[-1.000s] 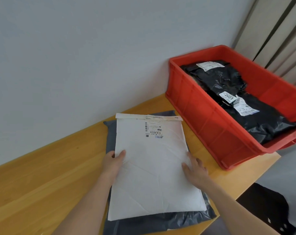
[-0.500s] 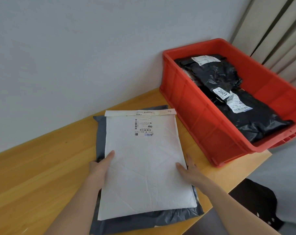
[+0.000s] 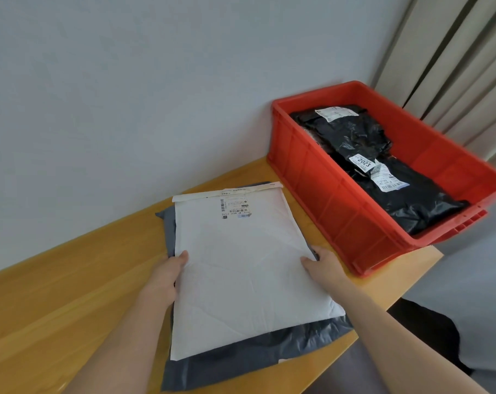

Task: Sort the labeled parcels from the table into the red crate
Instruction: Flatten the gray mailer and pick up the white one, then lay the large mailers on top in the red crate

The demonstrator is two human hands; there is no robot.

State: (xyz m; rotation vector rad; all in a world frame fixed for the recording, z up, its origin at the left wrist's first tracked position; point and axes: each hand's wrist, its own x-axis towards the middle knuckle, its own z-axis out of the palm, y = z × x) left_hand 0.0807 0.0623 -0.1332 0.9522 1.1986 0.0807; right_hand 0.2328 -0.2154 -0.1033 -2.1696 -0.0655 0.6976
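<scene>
A white padded envelope (image 3: 241, 268) with a barcode label near its far end lies on top of a grey plastic mailer (image 3: 249, 356) on the wooden table (image 3: 56, 294). My left hand (image 3: 167, 273) grips the envelope's left edge, thumb on top. My right hand (image 3: 325, 265) holds its right edge, fingers tucked under the side. The red crate (image 3: 335, 200) stands on the table's right end against the wall, with black labelled parcels (image 3: 383, 166) inside.
A pale wall runs along the table's far side. Beige curtains (image 3: 454, 58) hang behind the crate. The table's near edge drops off at the lower right, where dark clothing (image 3: 428, 328) shows below.
Both hands have slid outward from the top of the white envelope to grip its side edges. The view has shifted slightly; the parcels stay stacked on the table.
</scene>
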